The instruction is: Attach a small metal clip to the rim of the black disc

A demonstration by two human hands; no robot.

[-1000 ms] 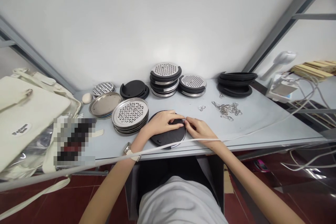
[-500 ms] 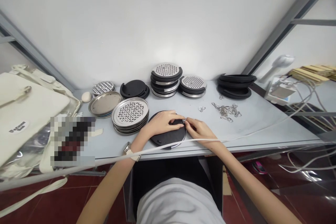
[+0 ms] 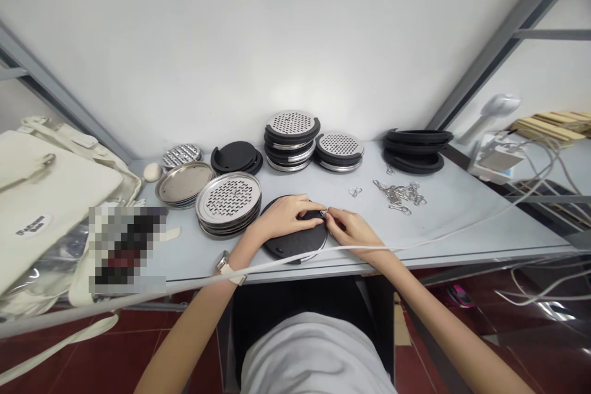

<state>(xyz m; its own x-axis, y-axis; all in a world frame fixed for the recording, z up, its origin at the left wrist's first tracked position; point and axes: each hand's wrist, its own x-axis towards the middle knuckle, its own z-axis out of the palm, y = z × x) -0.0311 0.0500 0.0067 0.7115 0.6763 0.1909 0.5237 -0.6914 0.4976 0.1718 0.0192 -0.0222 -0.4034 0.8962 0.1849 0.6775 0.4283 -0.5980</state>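
Head view, sole camera. Landmark: black disc [image 3: 300,240], flat on the tabletop [image 3: 480,215] at its near edge.

Left hand [image 3: 290,215]: one, laid over the disc's far part, thumb and forefinger reaching to its right edge with a narrow gap between them; whether any finger grips from beneath cannot be told. Right hand [image 3: 353,229]: one, at the disc's right edge, thumb and forefinger pinched on a small metal piece [image 3: 324,212], too small to identify surely.

Left of the disc: grater plates [image 3: 231,200], one stack; farther left, shallow metal dishes [image 3: 184,181]. Beyond the disc: black-rimmed perforated plates [image 3: 292,126], taller stack; a lower stack [image 3: 340,146] beside it. Right of the disc, well apart: metal clips [image 3: 399,194], one tangled pile; beyond these, black rings [image 3: 412,151], stacked. Before the disc: white cable [image 3: 415,245], crossing its near edge in view.

Step in hand, by judgement: fine work with the metal piece at the disc's edge. Next move seems to call for a steady disc under the left hand and small, controlled fingertip turns from the right, clear of the cable.
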